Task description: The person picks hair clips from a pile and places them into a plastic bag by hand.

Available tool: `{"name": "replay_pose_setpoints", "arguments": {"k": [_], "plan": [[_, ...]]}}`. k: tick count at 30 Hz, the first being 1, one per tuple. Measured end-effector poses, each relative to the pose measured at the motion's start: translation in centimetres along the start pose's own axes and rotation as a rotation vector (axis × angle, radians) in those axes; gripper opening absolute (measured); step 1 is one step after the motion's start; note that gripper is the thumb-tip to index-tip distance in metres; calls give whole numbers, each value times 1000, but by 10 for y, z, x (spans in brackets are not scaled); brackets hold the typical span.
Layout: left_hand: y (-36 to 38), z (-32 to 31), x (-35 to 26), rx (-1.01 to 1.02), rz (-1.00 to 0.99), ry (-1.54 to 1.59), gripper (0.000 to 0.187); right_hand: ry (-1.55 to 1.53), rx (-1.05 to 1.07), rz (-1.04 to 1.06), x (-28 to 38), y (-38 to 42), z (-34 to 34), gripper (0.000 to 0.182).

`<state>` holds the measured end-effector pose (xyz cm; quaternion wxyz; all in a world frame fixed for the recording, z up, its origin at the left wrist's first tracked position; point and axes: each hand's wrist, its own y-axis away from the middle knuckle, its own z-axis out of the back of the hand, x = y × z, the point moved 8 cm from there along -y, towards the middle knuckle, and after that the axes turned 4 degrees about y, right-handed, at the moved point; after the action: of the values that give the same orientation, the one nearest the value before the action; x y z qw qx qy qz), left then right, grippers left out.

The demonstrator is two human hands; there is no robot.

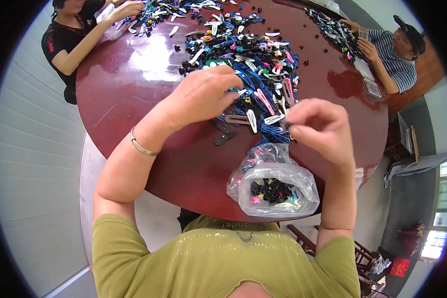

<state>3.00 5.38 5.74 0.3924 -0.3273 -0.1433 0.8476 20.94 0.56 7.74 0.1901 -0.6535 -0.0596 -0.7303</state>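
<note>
A large pile of hair clips and bands (263,64) in blue, black, white and pink lies on the dark red table. My left hand (206,94) is over the pile's left edge, fingers bent at the clips; whether they hold anything is hidden. At the pile's right edge my right hand (320,126) pinches something small and dark between thumb and finger. Below both hands, an open clear plastic bag (303,191) stands at the near table edge with black, pink and yellow pieces inside. Flat grey clips (237,119) lie just right of my left wrist.
Across the round table (184,171), one person (72,44) at the upper left and another (390,54) at the upper right work at their own heaps of clips. A small clear box (372,88) lies near the right edge. Wooden stools (360,258) stand at the lower right.
</note>
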Motion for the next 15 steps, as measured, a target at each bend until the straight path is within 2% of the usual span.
{"name": "replay_pose_setpoints", "arguments": {"k": [3, 4, 5, 7, 9, 10, 11, 13, 15], "plan": [[2, -11, -27, -13, -180, 78, 19, -126, 284, 214, 31, 18, -7, 18], [3, -15, -38, -19, -239, 63, 19, -46, 387, 266, 40, 22, -12, 19], [5, -18, -47, -24, -299, 49, 19, 5, 446, 267, 45, 26, -19, 19], [6, -28, -48, 78, -268, -37, 15, 154, 470, 225, 44, 28, -25, 18], [7, -37, -41, 192, -212, -108, 13, 276, 340, 211, 33, 19, -16, 14], [7, -36, -39, 182, -204, -108, 12, 362, 205, 269, 28, 14, -8, 11], [8, -35, -38, 172, -197, -108, 11, 353, 68, 91, 13, 11, -1, 9], [8, -31, -35, 151, -186, -107, 9, 487, -17, 128, -2, 0, 0, 9], [8, -29, -34, 160, -187, -90, 9, 563, 52, 156, -16, -4, -8, 10]]}}
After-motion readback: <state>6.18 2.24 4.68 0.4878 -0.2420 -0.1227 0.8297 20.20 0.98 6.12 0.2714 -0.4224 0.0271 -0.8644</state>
